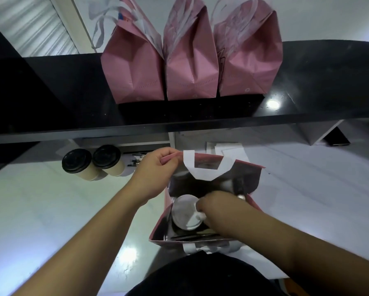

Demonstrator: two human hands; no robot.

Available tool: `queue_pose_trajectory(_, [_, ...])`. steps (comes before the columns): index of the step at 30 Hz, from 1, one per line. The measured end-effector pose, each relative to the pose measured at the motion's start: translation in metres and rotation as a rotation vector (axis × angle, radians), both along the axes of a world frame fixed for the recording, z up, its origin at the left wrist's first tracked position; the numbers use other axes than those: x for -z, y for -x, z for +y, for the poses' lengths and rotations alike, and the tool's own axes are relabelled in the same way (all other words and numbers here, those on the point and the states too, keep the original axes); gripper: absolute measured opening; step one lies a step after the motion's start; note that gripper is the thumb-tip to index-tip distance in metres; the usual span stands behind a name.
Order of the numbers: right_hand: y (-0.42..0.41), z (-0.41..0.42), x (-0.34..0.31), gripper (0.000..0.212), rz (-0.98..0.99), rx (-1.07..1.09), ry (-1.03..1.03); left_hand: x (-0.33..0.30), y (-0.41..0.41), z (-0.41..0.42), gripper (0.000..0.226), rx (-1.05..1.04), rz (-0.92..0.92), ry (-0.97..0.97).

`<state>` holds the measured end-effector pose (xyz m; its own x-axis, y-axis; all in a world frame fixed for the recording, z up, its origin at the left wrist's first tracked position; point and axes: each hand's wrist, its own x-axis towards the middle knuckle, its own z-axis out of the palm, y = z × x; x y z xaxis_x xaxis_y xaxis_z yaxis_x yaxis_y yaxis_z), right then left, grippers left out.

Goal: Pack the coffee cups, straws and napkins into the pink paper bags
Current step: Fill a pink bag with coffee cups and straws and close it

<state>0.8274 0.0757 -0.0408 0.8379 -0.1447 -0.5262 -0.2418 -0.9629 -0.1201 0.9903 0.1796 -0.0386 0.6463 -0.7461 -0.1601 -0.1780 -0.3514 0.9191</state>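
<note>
Both hands are working at the open pink paper bag.
Left hand is pinching its far rim; right hand is reaching inside beside a white-lidded cup, grip unclear.

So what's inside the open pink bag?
In the open pink bag sits a cup with a white lid, touched by the right hand. The bag's dark bottom is mostly hidden by that hand and arm.

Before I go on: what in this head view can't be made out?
- Right hand fingertips: inside the open pink bag, grip unclear.
- Bag contents beside the white-lidded cup: dark and under the forearm.
- Three pink bags on the black shelf: tops folded, contents hidden.
- Items behind the left hand: too small.
</note>
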Motion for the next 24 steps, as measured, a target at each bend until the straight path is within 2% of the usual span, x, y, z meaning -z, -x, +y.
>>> queue_pose_trajectory(3, [-0.001, -0.006, -0.001, 0.033, 0.073, 0.033, -0.08, -0.002, 0.0, 0.001, 0.021, 0.004, 0.005, 0.012])
queue_pose_trajectory(6, [0.005, -0.011, -0.012, 0.047, 0.003, 0.072, -0.149, -0.004, -0.001, 0.002, 0.022, 0.001, 0.012, 0.011])
queue_pose_trajectory(10, [0.023, -0.021, -0.04, 0.052, -0.157, 0.195, -0.232, -0.004, -0.002, 0.003, 0.021, 0.002, 0.003, 0.005])
queue_pose_trajectory(14, [0.058, -0.038, -0.069, 0.03, -0.298, 0.28, -0.246, -0.005, -0.001, 0.007, 0.017, 0.013, 0.014, -0.004])
queue_pose_trajectory(16, [0.078, -0.046, -0.075, 0.017, -0.369, 0.359, -0.252, -0.005, 0.0, 0.009, 0.015, -0.004, 0.057, 0.006])
queue_pose_trajectory(19, [0.105, -0.054, -0.067, 0.007, -0.491, 0.475, -0.291, -0.004, 0.003, 0.009, 0.022, -0.029, 0.149, 0.047])
queue_pose_trajectory(21, [0.121, -0.059, -0.055, 0.013, -0.48, 0.545, -0.342, -0.004, 0.006, 0.01, 0.029, -0.017, 0.193, 0.06])
queue_pose_trajectory(24, [0.137, -0.062, -0.036, 0.035, -0.37, 0.6, -0.461, -0.005, 0.008, 0.019, 0.043, -0.034, 0.222, 0.086])
